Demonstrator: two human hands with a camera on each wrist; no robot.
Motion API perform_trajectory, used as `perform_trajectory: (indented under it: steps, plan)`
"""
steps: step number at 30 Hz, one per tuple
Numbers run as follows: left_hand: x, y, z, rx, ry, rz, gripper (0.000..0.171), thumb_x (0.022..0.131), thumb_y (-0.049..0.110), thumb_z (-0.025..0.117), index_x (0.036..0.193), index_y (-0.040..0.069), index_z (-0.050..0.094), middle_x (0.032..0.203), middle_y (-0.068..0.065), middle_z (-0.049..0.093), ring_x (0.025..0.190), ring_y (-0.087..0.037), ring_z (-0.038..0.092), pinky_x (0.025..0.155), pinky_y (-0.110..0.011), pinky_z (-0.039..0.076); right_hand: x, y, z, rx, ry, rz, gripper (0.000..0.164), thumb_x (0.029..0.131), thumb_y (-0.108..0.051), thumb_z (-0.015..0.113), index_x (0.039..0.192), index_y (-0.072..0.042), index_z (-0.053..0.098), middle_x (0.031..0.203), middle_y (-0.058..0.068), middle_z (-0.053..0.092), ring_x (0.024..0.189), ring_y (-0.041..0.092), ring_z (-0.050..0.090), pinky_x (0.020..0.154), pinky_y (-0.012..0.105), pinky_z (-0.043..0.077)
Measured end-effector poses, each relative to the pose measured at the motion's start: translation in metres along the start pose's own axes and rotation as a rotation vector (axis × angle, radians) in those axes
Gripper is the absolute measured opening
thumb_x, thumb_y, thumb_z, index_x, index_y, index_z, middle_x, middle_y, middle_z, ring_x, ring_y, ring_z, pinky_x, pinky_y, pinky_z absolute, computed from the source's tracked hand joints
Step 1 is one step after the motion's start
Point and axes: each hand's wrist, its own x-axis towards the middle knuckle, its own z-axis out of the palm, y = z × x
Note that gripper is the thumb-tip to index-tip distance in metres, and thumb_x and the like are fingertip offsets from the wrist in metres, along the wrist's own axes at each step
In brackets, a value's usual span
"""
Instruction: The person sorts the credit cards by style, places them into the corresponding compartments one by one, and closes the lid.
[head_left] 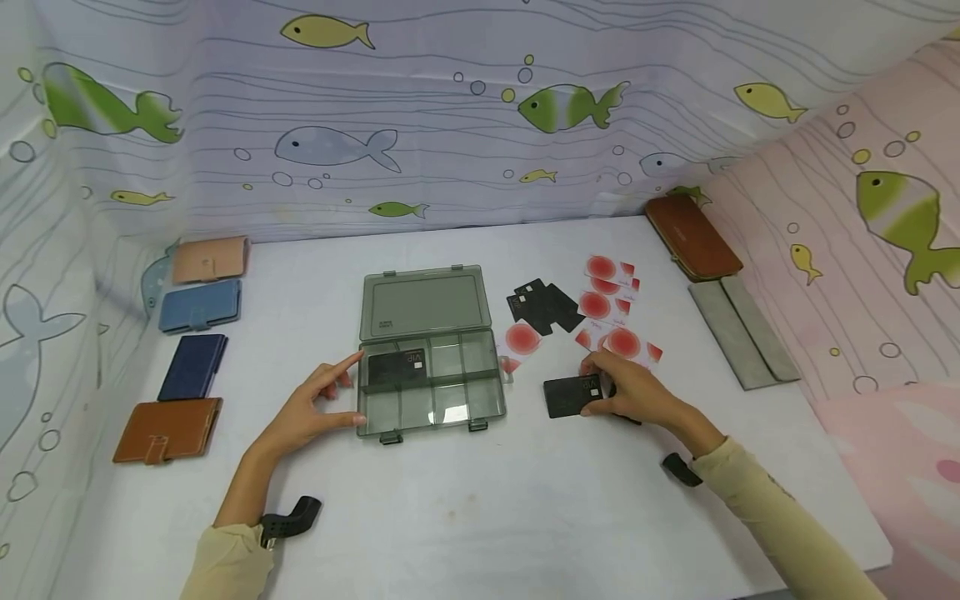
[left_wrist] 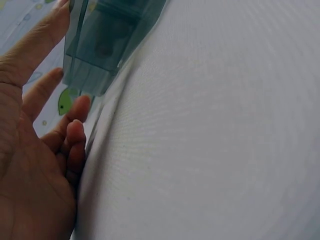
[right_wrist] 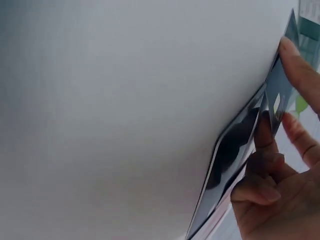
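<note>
At the table's middle lies a translucent grey-green compartment box (head_left: 450,400), its lid (head_left: 426,306) folded back flat. A black VIP card (head_left: 390,367) sits in its upper left compartments. My left hand (head_left: 303,410) rests at the box's left side, straight thumb and index finger touching its edge. To the right of the box, my right hand (head_left: 633,390) pinches another black VIP card (head_left: 566,397) between thumb and fingers. In the right wrist view that card (right_wrist: 280,87) is raised at a slant. One more black card (right_wrist: 230,155) lies below it, partly hidden by the hand in the head view.
Behind my right hand are several black cards (head_left: 542,307) and several red-and-white cards (head_left: 600,304). At the right lie a brown purse (head_left: 692,236) and a grey flat case (head_left: 742,332). Several wallets, including a blue one (head_left: 199,306), line the left. Fish-print curtains surround the table.
</note>
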Motion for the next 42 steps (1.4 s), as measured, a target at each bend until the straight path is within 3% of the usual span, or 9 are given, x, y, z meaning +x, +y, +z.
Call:
perform_trajectory:
  steps: [8,15,19,24,30,37,42]
  plan:
    - [-0.001,0.0,-0.002,-0.005,0.006,-0.002,0.09,0.079,0.015,0.085,0.155,0.024,0.038,0.109,-0.004,0.047,0.084,-0.016,0.032,0.075,-0.03,0.028,-0.002,0.007,-0.004,0.196,0.027,0.035,0.036,0.084,-0.011,0.079,0.119,-0.01,0.069,0.08,0.002,0.054,0.07,0.016,0.048,0.059,0.022,0.04]
    - [-0.002,-0.001,-0.004,-0.003,0.01,-0.007,0.09,0.079,0.015,0.085,0.155,0.024,0.038,0.108,-0.004,0.047,0.084,-0.016,0.032,0.075,-0.03,0.028,0.003,0.009,-0.007,0.361,0.054,0.122,0.029,0.091,-0.014,0.072,0.119,-0.006,0.072,0.078,0.007,0.053,0.068,0.015,0.048,0.057,0.023,0.041]
    - [-0.002,-0.002,-0.005,0.0,0.011,-0.009,0.089,0.079,0.016,0.085,0.155,0.024,0.038,0.108,-0.003,0.047,0.084,-0.015,0.031,0.075,-0.03,0.028,0.006,0.004,-0.009,0.458,0.075,0.211,0.031,0.093,-0.018,0.071,0.121,-0.006,0.071,0.089,0.008,0.063,0.079,0.016,0.056,0.067,0.022,0.048]
    - [-0.001,-0.002,-0.005,-0.002,0.012,-0.005,0.09,0.078,0.016,0.085,0.155,0.024,0.038,0.108,-0.003,0.047,0.083,-0.015,0.031,0.074,-0.03,0.028,0.01,0.0,-0.013,0.529,0.112,0.281,0.037,0.093,-0.02,0.071,0.126,-0.002,0.068,0.099,0.001,0.067,0.091,0.012,0.061,0.081,0.023,0.052]
    - [-0.003,-0.001,-0.005,-0.003,0.01,-0.009,0.091,0.078,0.017,0.085,0.155,0.026,0.038,0.108,-0.004,0.047,0.083,-0.016,0.031,0.074,-0.03,0.028,0.02,-0.013,-0.018,0.564,0.136,0.288,0.039,0.092,-0.022,0.072,0.126,-0.004,0.067,0.095,-0.006,0.061,0.092,0.012,0.054,0.082,0.027,0.049]
    - [-0.002,-0.003,-0.003,-0.007,0.003,-0.006,0.091,0.078,0.017,0.086,0.155,0.027,0.037,0.108,-0.004,0.048,0.083,-0.016,0.031,0.074,-0.03,0.029,0.043,-0.034,-0.011,0.628,0.153,0.264,0.037,0.092,-0.02,0.073,0.126,-0.007,0.068,0.08,-0.004,0.049,0.071,0.011,0.043,0.061,0.027,0.035]
    - [-0.001,-0.001,-0.002,-0.017,-0.005,-0.002,0.092,0.077,0.017,0.086,0.155,0.025,0.038,0.108,-0.004,0.049,0.083,-0.016,0.032,0.074,-0.031,0.029,0.063,-0.053,-0.001,0.659,0.119,0.245,0.036,0.091,-0.017,0.073,0.125,-0.007,0.069,0.09,-0.004,0.061,0.081,0.013,0.049,0.07,0.029,0.041]
